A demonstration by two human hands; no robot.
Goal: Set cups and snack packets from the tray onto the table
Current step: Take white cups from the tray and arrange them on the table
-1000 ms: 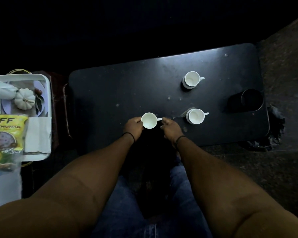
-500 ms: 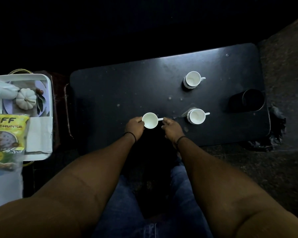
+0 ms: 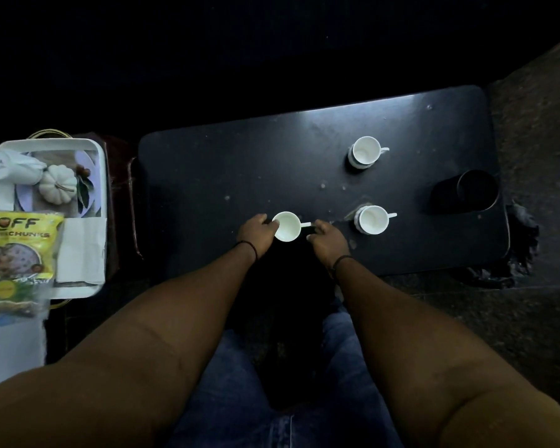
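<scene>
Done – 2 cups (image 3: pixel 366 151) on table (image 3: pixel 240 163) | cup 3 (image 3: pixel 285 226) – left hand (image 3: pixel 255 233) cradles it, right hand (image 3: pixel 328 240) pinches handle | left: snack packet (image 3: pixel 19 244) on tray (image 3: pixel 98 156)

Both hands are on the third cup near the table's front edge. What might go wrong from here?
1. The cup held between the left hand and right hand sits close to the table front edge; a knock from a withdrawing wrist might tip it off.
2. The right hand pinches the thin handle; letting go unevenly may spin the cup.
3. The snack packet overhangs the tray and may slide off when reached for.
</scene>
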